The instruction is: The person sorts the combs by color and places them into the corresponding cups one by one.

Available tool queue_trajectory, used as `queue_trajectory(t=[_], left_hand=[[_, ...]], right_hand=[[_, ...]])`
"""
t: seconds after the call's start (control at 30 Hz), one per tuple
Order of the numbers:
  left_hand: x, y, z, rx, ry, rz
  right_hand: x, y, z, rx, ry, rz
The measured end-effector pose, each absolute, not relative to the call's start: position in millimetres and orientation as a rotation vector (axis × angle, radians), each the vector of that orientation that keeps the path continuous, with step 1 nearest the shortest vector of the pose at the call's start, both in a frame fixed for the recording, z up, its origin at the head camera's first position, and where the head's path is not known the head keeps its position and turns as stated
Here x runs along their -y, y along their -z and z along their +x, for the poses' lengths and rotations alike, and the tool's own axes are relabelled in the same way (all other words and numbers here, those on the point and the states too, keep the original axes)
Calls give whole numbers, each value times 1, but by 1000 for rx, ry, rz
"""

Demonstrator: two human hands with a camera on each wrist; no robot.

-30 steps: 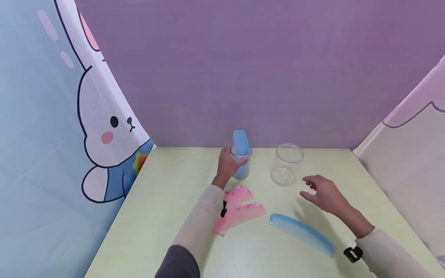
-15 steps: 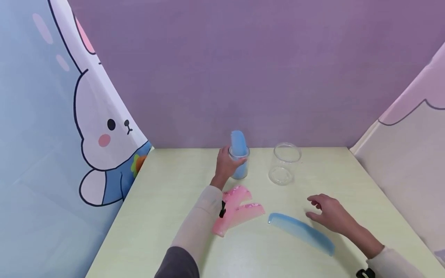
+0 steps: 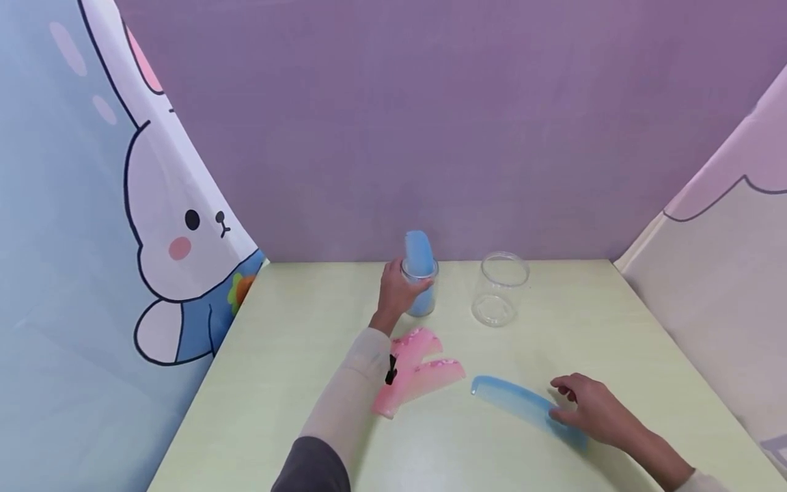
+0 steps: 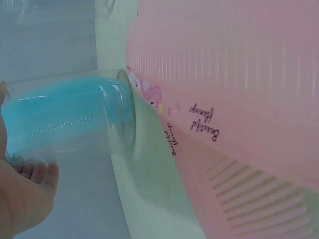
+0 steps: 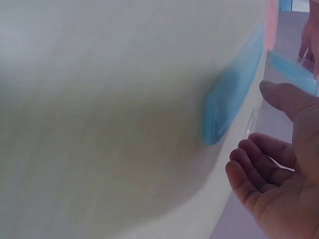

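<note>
My left hand (image 3: pixel 396 294) grips a clear plastic jar (image 3: pixel 430 302) near the back of the table, its thumb and fingers around the upper side. A blue comb (image 3: pixel 419 253) stands inside this jar, its top sticking out past the rim; the left wrist view also shows the comb (image 4: pixel 60 112) through the wall. Over the near right end of a second blue comb (image 3: pixel 510 396), which lies flat, hovers my right hand (image 3: pixel 593 413). Its fingers are loosely bent and hold nothing, and the right wrist view shows a gap between them and the comb (image 5: pixel 232 92).
Two pink combs (image 3: pixel 438 373) with flamingo print overlap on the table (image 3: pixel 295 321), beside my left forearm. Another clear jar (image 3: pixel 499 301), wider and with nothing in it, stands right of the held one. A purple backdrop (image 3: pixel 455 137) rises behind the table's far edge.
My right hand has come down and toward me, from beside the wider jar to above the loose blue comb. The left hand keeps hold of its jar. The view has shifted slightly.
</note>
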State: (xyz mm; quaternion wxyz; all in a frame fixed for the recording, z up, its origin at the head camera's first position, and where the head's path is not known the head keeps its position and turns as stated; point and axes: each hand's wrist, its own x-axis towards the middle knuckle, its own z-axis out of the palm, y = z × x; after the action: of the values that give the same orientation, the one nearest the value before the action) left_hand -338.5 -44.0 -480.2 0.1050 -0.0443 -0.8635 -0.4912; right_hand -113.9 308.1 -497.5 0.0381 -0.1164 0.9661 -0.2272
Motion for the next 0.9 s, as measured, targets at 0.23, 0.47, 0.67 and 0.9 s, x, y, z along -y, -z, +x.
queue_trajectory(t=[0.23,0.47,0.67,0.9], left_hand=[[44,480,-338,2556,1440,-118],[44,479,-338,2561,1444,-118],[44,477,-338,2548,1458,-108],[43,477,-338,2561,1462,-112]], right_hand=[[-308,509,-102,-2967,625,-367],[-309,514,-96,-3003,538,-356],[-307,517,-95,-3038,510,-318],[-306,519,-96,-3121,495,-365]])
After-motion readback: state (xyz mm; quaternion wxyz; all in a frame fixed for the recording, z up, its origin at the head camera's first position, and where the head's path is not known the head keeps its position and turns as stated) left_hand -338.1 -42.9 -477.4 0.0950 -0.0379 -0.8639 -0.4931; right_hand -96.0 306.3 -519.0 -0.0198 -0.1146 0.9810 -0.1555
